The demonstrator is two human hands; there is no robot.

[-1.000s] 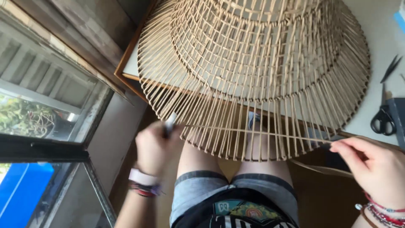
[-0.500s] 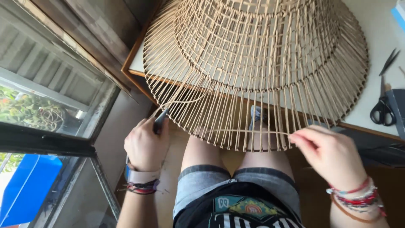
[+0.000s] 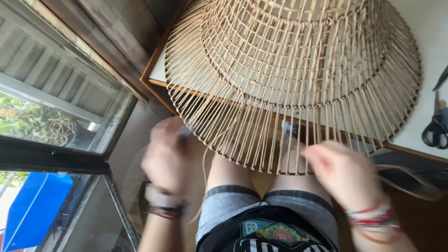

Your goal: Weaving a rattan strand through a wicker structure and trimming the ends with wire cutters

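A white-topped table (image 3: 422, 126) with a wooden edge carries everything here. Sitting on it, a big woven rattan frame (image 3: 298, 70), dome-shaped, fills most of the top, and its lower rim juts out past the table's near edge. Just to the right of the frame, black-handled scissors (image 3: 436, 130) lie flat on the white surface.

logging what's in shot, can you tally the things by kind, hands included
woven rattan frame: 1
scissors: 1
hands: 2, left hand and right hand, both blurred at the frame's lower edge
table: 1
total: 5
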